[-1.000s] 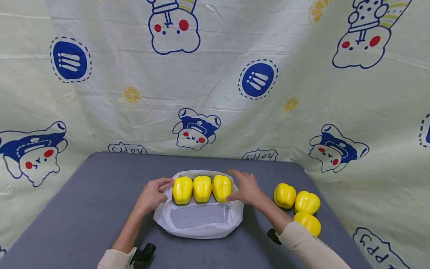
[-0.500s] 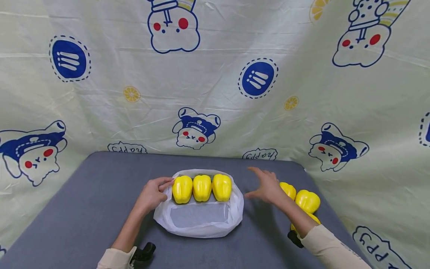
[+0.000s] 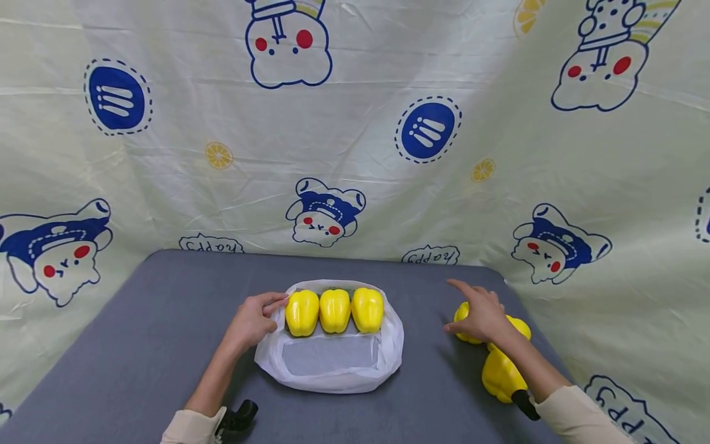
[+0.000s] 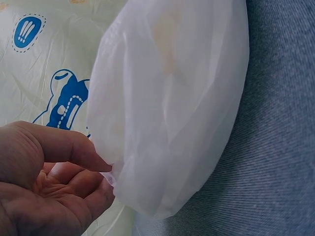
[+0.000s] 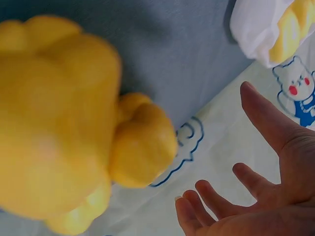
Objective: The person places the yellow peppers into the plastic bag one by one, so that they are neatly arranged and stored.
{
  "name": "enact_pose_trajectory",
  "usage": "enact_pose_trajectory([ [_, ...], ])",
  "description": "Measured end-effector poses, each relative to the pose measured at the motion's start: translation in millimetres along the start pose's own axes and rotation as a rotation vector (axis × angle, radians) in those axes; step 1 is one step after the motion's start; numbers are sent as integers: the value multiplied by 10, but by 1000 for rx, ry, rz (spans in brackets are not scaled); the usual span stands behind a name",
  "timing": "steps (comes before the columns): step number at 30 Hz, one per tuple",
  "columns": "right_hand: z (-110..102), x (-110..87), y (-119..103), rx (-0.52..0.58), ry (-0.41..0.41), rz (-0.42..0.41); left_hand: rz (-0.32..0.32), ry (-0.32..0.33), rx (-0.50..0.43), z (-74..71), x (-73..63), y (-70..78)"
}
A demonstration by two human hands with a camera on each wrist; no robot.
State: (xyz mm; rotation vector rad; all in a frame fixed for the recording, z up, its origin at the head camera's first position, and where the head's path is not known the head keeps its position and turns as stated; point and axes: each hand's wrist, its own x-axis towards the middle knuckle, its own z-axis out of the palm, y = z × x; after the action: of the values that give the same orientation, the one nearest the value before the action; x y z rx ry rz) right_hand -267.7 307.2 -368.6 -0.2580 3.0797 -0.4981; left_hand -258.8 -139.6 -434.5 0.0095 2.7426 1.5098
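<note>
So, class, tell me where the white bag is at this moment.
In the head view, the white bag sits low-centre on the grey table, its left edge pinched by the left hand, three yellow peppers lined up in its far half.

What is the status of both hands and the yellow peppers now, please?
Left hand pinches white bag. Right hand empty, near loose peppers. Three bagged peppers in a row; no obstruction visible.
</note>
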Motion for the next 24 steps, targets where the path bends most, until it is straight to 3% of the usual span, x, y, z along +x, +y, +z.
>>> enact_pose_trajectory([
  [11,-17,-47,358,-33,-51,116,-8,4,2,16,-1,4],
  [24,8,-38,451,-49,-92,136,-22,14,12,20,-10,17],
])
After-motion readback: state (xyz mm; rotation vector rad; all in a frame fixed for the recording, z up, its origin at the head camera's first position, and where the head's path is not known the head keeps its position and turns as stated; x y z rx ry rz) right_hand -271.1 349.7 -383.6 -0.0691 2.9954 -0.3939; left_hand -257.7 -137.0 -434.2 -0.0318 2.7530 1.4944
